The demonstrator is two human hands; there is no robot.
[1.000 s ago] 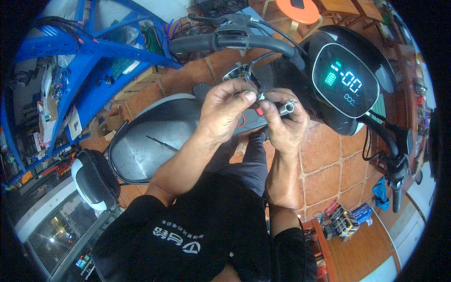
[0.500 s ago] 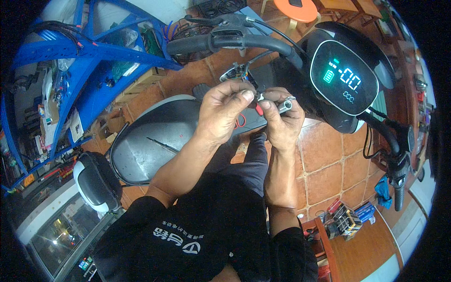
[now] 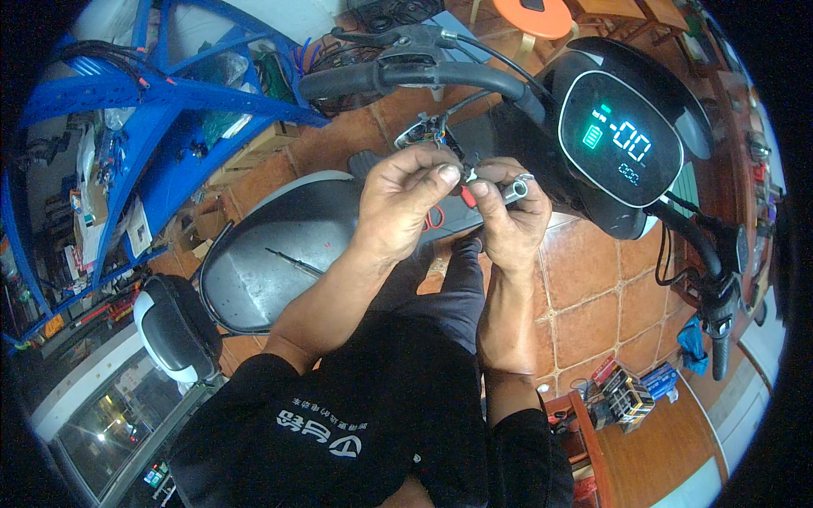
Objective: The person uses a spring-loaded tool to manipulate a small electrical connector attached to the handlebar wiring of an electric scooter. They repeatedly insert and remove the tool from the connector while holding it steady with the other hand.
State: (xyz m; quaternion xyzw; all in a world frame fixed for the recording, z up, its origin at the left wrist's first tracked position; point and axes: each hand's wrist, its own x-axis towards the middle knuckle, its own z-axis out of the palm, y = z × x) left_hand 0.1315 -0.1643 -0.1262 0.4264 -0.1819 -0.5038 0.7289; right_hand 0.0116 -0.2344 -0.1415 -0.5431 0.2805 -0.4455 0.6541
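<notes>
My left hand [image 3: 394, 203] is closed in a pinch, thumb against fingertips; whatever lies between them is too small to make out. Close beside it, my right hand [image 3: 514, 224] is curled around a silver metal tube [image 3: 515, 190] with a hollow round end. A tiny white piece [image 3: 471, 175] shows between the two hands, by the right thumb. Also by that thumb is a red part [image 3: 468, 197]; I cannot tell whether it is held. Red-handled scissors [image 3: 434, 218] show behind my left wrist. Exposed wires [image 3: 440, 137] stick out of the scooter's switch housing just beyond my fingers.
The scooter's handlebar [image 3: 381, 78] arches ahead, with a lit display [image 3: 622, 140] at right. A dark screwdriver-like rod [image 3: 292, 260] lies on the black seat [image 3: 254, 288]. Blue shelving [image 3: 195, 97] stands at left, an orange stool [image 3: 535, 19] at the back, small boxes [image 3: 625, 398] at lower right.
Both hands stay nearly in place, pinched close together. The right hand has shifted very slightly; nothing is taken up or let go.
</notes>
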